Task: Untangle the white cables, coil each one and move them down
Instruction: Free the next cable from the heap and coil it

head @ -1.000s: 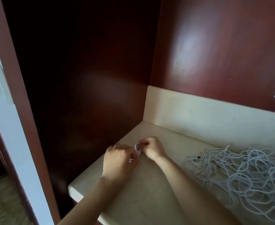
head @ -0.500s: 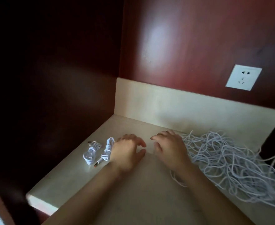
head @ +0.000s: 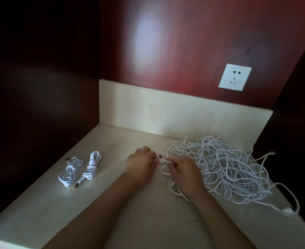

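Observation:
A big tangle of white cables (head: 225, 168) lies on the right of the beige counter (head: 148, 212). At its left edge my left hand (head: 140, 165) pinches a white cable end with a dark plug (head: 160, 156). My right hand (head: 184, 173) pinches the same cable just to the right, with its strand running under the palm. Two coiled white cables lie at the left: one (head: 69, 171) nearer the edge, the other (head: 91, 166) beside it.
Dark red wood panels close the niche at the back and on both sides. A white wall socket (head: 234, 76) sits on the back panel above the beige upstand (head: 166, 112). The counter's front left edge (head: 13, 239) is close.
One second ago both hands were finishing a coil at the left. They then let it go beside the other coil, moved right to the tangle and took hold of a cable end.

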The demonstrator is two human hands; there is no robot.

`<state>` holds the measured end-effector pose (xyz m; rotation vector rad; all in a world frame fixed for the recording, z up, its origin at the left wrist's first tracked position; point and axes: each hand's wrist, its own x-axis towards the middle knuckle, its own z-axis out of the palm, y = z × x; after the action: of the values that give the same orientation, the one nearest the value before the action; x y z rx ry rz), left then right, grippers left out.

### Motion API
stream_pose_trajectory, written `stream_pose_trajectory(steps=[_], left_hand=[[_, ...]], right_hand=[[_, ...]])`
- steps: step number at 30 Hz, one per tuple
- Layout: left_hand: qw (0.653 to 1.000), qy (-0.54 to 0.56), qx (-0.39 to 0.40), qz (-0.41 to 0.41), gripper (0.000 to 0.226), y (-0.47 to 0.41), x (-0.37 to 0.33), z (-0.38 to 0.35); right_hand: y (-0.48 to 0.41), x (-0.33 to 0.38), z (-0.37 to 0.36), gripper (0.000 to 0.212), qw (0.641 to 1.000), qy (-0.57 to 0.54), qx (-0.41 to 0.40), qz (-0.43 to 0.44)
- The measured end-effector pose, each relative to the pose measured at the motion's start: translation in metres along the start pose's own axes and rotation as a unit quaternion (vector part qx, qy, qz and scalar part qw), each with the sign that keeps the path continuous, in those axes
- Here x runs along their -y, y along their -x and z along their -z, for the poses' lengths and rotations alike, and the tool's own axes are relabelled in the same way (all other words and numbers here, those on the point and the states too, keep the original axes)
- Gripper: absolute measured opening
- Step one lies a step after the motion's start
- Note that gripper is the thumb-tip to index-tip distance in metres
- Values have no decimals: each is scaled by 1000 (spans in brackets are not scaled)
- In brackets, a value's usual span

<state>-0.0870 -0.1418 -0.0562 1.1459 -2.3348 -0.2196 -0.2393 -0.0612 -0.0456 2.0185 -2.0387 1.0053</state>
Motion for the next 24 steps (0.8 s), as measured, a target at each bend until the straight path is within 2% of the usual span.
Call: stream_pose_trajectory(steps=[3,6,8,11,16,17,20,22,24], left_hand=[[981,175,-85,9,19,3,6,5],[899,411,-133,68,33,4,7,23],[852,497,-129,101,46,5,5,39],[782,604,-84,127,53,6,5,53],[639,755,-18,146,40,1,11,60],[627,765,5,144,37,0,11,61],[633,761,51,134,37,0,11,63],[623,770,40,131,42,0,8,63],[604,788,2,120,45,0,6,63]], right_hand=[[-4,2,-1,17,998,-56,-11,-33],[-10,12,-1,25,988,-133,-37,-73],[-15,22,-1,21,982,-172,-41,-73],[-22,39,-6,16,981,-182,-44,-55],[-21,51,-32,19,968,-238,-57,-58],[-19,52,-36,18,967,-244,-50,-55],[-19,52,-41,18,962,-265,-33,-57],[-19,50,-42,13,960,-266,-36,-73],[-16,49,-41,15,974,-208,-29,-85]])
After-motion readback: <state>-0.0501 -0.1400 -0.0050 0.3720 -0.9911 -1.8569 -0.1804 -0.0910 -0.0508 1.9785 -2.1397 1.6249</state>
